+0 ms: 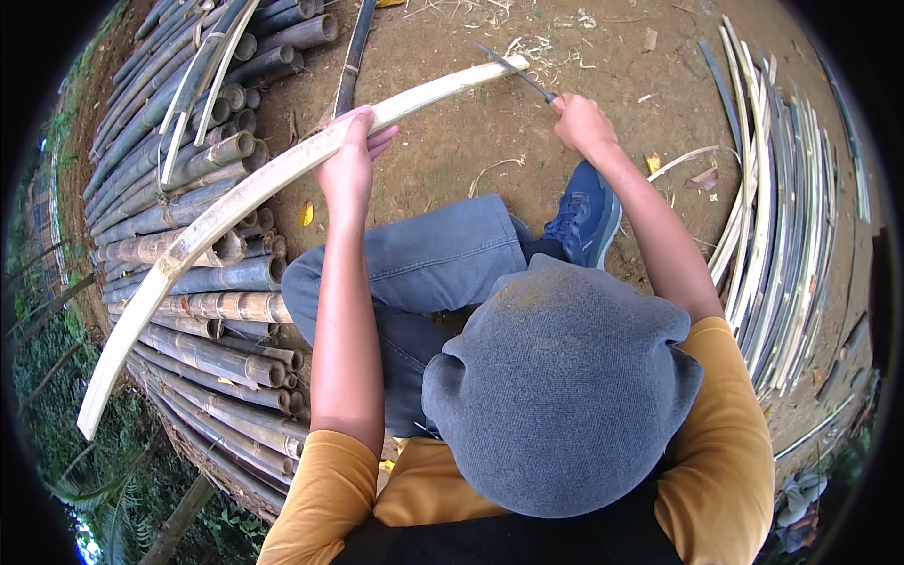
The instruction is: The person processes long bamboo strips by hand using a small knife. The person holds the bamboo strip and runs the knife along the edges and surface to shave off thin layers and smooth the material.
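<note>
Bamboo strip, angled from past the left edge of the pole stack to above bare ground, clasped in your left hand, right hand gripping a knife across its far end; a twist could skid the blade toward your thumb.

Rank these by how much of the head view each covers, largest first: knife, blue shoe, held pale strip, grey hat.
1. Grey hat, though its nearness to the camera likely enlarges it
2. Pale strip, the longest but narrow
3. Blue shoe
4. Knife, partly covered by fingers
</note>
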Demonstrator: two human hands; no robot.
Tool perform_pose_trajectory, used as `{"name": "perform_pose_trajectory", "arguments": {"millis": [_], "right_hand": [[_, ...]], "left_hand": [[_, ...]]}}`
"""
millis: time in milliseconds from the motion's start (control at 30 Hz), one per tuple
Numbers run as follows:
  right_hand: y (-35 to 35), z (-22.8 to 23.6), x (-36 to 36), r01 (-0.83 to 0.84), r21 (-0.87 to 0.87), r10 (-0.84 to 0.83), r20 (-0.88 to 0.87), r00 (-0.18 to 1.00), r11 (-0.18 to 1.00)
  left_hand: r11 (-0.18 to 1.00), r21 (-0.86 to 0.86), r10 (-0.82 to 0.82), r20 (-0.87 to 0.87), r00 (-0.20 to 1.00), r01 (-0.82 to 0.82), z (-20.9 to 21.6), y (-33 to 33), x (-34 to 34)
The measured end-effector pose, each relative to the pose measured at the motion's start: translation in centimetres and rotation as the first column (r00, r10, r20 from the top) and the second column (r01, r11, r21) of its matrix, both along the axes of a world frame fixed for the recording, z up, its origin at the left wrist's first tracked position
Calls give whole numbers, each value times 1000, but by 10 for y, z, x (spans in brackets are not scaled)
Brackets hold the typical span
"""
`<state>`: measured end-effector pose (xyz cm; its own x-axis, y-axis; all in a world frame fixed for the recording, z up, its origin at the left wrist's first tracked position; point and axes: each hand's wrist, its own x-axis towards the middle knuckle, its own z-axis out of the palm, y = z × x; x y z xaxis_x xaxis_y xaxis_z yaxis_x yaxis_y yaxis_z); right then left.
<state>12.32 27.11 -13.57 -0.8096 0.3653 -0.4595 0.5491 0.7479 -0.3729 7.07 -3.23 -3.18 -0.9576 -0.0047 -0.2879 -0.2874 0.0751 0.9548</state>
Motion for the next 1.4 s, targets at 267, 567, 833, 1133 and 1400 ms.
{"name": "perform_pose_trajectory", "arguments": {"millis": [267,567,833,1133,1400], "right_hand": [[-37,67,30,-55,-60,50,-80,995,997],[-21,39,25,-54,41,55,-38,998,998],[-29,55,36,-94,15,95,-33,995,995],[54,19,11,5,181,-14,50,999,983],[13,50,28,-106,12,106,7,994,994]], "left_hand": [[985,-26,-175,-99,980,173,-4,-9,-1],[954,-42,-298,-164,940,295,-9,-14,9],[913,-216,-388,-197,900,346,-5,-23,8],[850,-427,-449,-277,850,310,-9,-24,12],[904,-264,-397,-224,890,337,-7,-22,15]]}}
